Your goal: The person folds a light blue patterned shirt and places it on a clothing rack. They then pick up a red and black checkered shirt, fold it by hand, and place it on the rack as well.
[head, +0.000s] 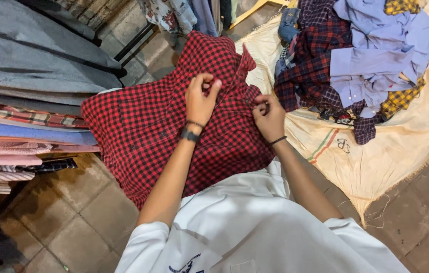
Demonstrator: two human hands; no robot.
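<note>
Red-and-black checked shirt (164, 126) spread over person's lap, draped above tiled floor (73, 222). Left hand (200, 98) pinches fabric near collar; right hand (269, 115) pinches placket edge just beside it. Stack of folded garments (27, 116) at left, cut off by frame. Heap of loose shirts (366, 60) on cream sack cloth (376, 151) at right. Shirt's lower hem hidden behind white sleeves. Bare floor open at lower corners.

One red checked shirt (159, 126), two hands, one cream sack cloth (376, 151), one heap of shirts (361, 60).
</note>
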